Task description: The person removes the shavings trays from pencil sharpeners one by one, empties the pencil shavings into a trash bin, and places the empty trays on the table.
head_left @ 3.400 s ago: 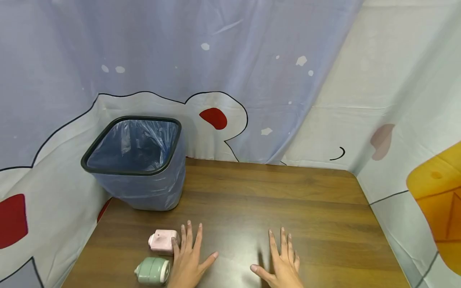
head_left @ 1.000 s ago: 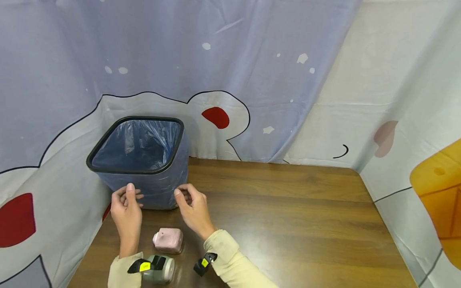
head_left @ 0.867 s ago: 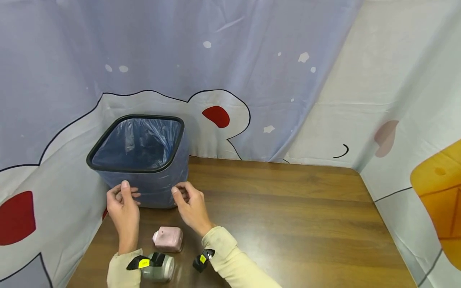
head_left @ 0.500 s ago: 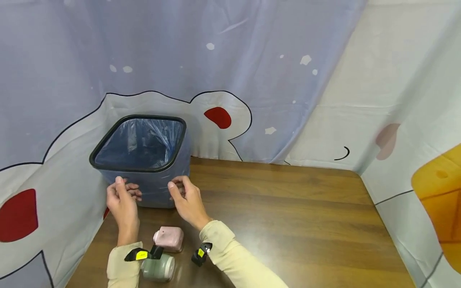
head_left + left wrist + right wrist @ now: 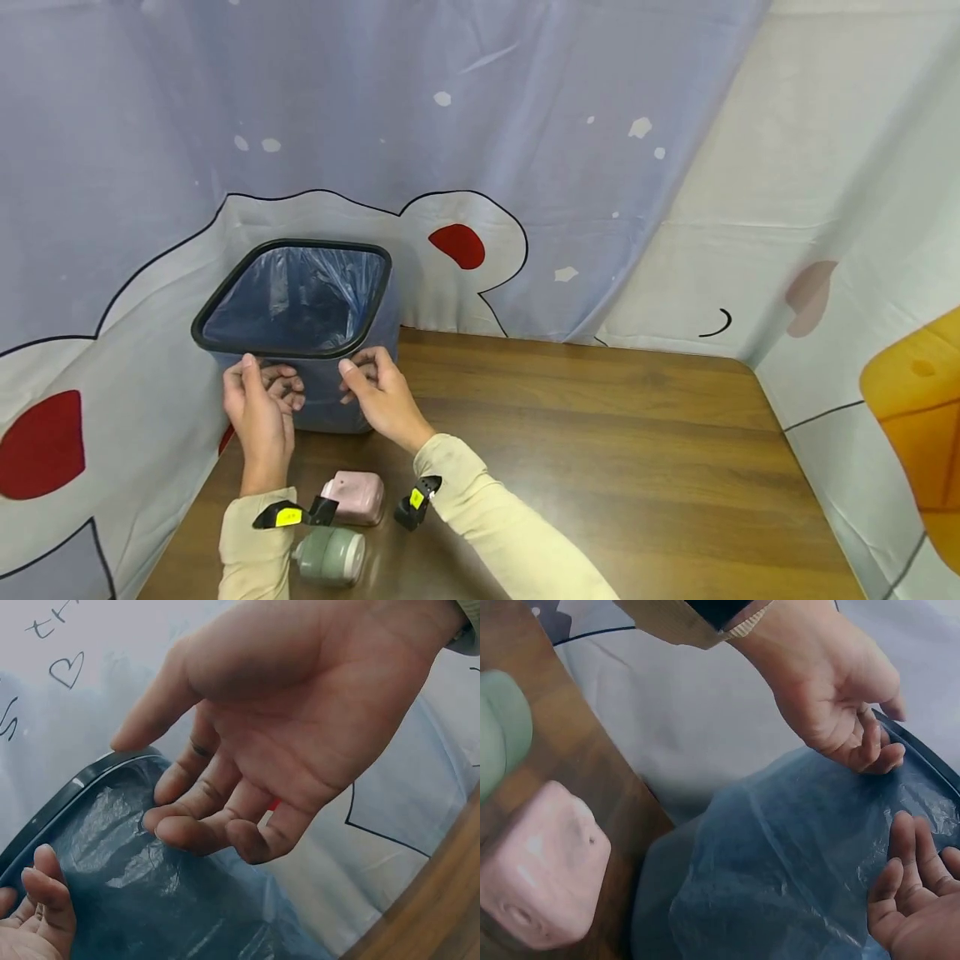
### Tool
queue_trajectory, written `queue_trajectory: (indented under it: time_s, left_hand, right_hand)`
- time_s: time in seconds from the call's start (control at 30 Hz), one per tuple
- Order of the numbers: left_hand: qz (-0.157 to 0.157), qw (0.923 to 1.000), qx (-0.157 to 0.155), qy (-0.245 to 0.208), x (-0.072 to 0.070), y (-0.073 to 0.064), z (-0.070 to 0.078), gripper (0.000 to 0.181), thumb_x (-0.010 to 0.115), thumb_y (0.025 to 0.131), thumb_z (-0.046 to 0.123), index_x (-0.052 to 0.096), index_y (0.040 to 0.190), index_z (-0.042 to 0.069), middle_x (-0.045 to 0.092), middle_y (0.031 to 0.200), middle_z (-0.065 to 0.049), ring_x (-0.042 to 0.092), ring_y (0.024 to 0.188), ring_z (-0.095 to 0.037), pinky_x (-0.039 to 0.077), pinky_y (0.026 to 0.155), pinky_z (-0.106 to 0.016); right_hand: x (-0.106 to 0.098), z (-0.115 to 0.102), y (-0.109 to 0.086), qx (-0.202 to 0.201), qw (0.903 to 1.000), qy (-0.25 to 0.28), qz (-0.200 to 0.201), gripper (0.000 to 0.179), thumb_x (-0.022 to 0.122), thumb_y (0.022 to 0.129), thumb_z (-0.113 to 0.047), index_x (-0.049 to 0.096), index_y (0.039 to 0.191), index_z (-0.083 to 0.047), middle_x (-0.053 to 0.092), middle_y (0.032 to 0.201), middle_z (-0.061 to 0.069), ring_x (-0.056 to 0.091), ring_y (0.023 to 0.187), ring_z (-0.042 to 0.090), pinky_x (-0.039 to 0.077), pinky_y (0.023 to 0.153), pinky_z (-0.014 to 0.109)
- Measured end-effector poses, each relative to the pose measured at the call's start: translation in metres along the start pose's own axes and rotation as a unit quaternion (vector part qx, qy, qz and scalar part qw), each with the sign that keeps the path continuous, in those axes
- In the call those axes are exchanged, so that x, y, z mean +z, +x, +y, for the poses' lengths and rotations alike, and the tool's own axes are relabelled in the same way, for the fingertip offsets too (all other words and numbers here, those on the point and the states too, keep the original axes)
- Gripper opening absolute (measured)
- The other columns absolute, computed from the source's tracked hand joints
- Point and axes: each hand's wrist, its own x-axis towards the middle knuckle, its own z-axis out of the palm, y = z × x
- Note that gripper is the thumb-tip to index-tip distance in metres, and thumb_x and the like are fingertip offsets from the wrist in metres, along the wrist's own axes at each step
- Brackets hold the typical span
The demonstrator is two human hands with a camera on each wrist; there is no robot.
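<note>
A bin (image 5: 322,392) with a dark rim (image 5: 292,353) stands at the table's back left, lined with a translucent blue plastic bag (image 5: 750,900) folded down over its outside. My left hand (image 5: 258,412) is at the bin's front left, fingers loosely bent just below the rim and thumb up near it. At the front right is my right hand (image 5: 378,396), its fingers also bent near the bag with thumb raised. Neither hand visibly grips the bag; whether the fingertips touch it is hard to tell. In the left wrist view, the left thumb tip is by the rim.
A pink bottle (image 5: 356,498) and a green bottle (image 5: 330,556) lie on the wooden table (image 5: 600,467) between and below the forearms. Printed cloth (image 5: 525,125) hangs behind the table and along its sides.
Both hands have gone from hovering over the table's front to the bin's front side. Over the last second they rose toward the rim. Bin and bottles keep their places.
</note>
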Motion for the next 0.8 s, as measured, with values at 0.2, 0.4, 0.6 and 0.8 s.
queue_trajectory:
  time_s: [0.2,0.4,0.6,0.8]
  left_hand:
    - [0.023,0.9997,0.002,0.003,0.005,0.003,0.003,0.032,0.05,0.092,0.037,0.044,0.095,0.006,0.052,0.071,-0.011,0.047,0.049,-0.017,0.033,0.037,-0.023]
    - [0.051,0.9984,-0.001,-0.025,0.006,0.008,0.007,0.034,0.051,0.092,0.037,0.044,0.091,0.003,0.051,0.064,-0.01,0.045,0.044,-0.016,0.031,0.035,-0.023]
    - [0.07,0.9967,-0.01,-0.041,0.005,0.011,0.01,0.032,0.056,0.09,0.033,0.042,0.09,0.004,0.05,0.066,-0.01,0.045,0.046,-0.016,0.032,0.037,-0.022]
    - [0.083,0.993,-0.015,-0.082,0.001,0.016,0.014,0.028,0.063,0.087,0.023,0.043,0.093,0.003,0.048,0.072,-0.012,0.046,0.05,-0.018,0.032,0.038,-0.024]
  right_hand:
    - [0.001,-0.02,-0.001,0.021,0.9989,0.015,0.039,0.021,0.049,0.095,-0.019,0.049,0.1,0.001,0.062,0.081,0.026,0.063,0.066,0.033,0.052,0.062,0.039]
    - [0.004,-0.034,0.003,0.049,0.9955,0.044,0.068,0.023,0.049,0.095,-0.021,0.051,0.096,0.002,0.061,0.082,0.03,0.061,0.063,0.035,0.051,0.061,0.048]
    - [0.009,-0.018,0.014,0.101,0.9852,0.108,0.087,0.026,0.05,0.095,-0.031,0.053,0.091,-0.005,0.06,0.071,0.011,0.056,0.054,0.014,0.043,0.048,0.025]
    - [0.01,-0.017,0.017,0.127,0.9804,0.124,0.085,0.027,0.052,0.093,-0.036,0.051,0.085,-0.01,0.054,0.068,0.002,0.053,0.052,0.014,0.042,0.046,0.024]
